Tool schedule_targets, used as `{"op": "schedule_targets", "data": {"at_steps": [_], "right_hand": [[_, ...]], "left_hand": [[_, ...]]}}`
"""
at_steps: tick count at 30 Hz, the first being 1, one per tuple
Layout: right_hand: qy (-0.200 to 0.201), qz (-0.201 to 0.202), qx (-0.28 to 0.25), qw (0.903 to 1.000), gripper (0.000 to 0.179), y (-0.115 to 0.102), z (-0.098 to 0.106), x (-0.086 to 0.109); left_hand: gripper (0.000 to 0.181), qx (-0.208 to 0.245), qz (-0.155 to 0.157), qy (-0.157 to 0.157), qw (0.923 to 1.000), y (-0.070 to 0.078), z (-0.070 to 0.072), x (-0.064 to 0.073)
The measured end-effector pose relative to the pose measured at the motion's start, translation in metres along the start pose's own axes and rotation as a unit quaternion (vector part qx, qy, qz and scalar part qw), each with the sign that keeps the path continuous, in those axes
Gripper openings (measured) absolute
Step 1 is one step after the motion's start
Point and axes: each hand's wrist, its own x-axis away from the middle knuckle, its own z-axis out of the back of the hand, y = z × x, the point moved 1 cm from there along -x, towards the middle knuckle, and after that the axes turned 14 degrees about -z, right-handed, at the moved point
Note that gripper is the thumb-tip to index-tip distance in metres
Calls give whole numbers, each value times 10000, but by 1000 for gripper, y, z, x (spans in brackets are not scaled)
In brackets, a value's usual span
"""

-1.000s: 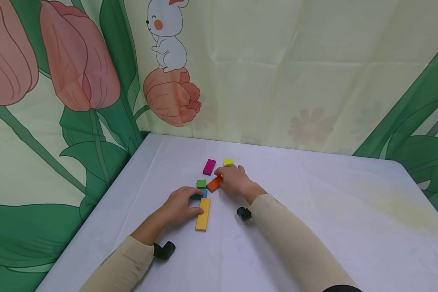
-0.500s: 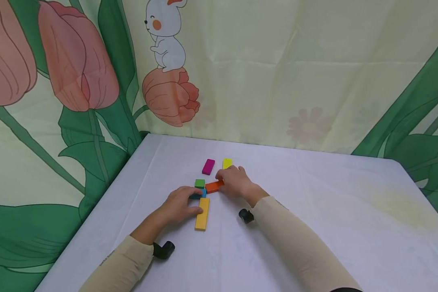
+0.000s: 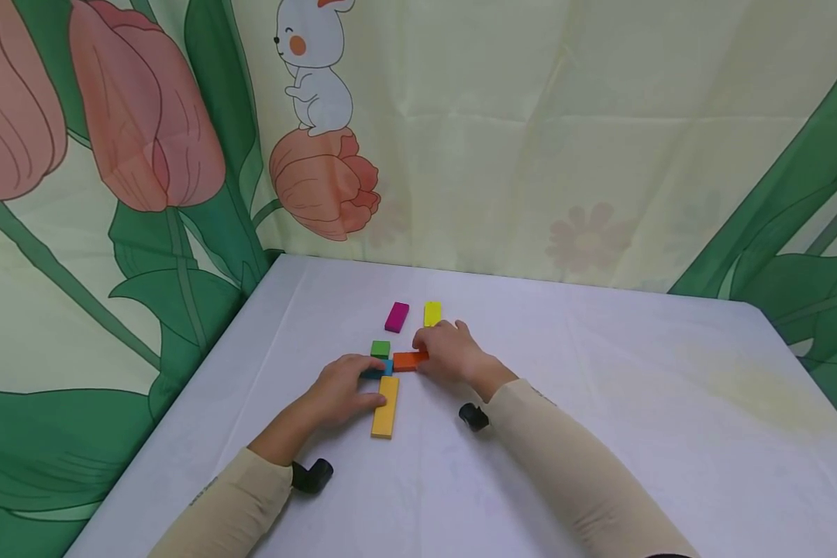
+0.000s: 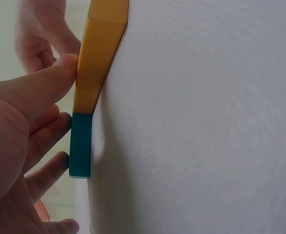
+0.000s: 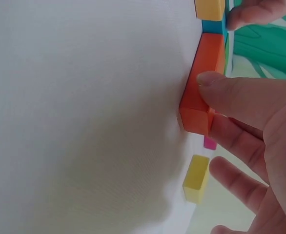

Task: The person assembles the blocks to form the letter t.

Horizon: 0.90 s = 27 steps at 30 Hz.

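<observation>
My right hand [image 3: 453, 353] pinches an orange block [image 3: 406, 362] near its right end, thumb on the near side and fingers on the far side. The block lies flat and crosswise, its other end right at a blue block [image 5: 213, 27]. My left hand [image 3: 338, 391] rests on two blocks: its thumb tip touches a long amber block [image 3: 385, 415], and its fingertips lie on the blue one [image 4: 81, 146]. In the left wrist view the amber and blue blocks meet end to side. A small green block [image 3: 380, 349] sits just behind the blue one.
Farther back on the white-covered table [image 3: 600, 403] lie a magenta block [image 3: 397, 317] and a yellow block [image 3: 432, 312], the latter just beyond my right fingers. A printed curtain [image 3: 474, 155] hangs behind the table's back edge.
My right hand has turned the orange block from a slant to crosswise, bringing its left end up to the blue block. The left hand has stayed on the amber and blue blocks.
</observation>
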Motion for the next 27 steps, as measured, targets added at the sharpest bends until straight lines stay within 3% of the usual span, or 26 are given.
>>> {"op": "schedule_targets", "data": {"at_steps": [27], "right_hand": [[-6, 38, -15, 10000, 37, -4, -5, 13]], "left_hand": [[54, -12, -20, 65, 10000, -1, -1, -1]]}}
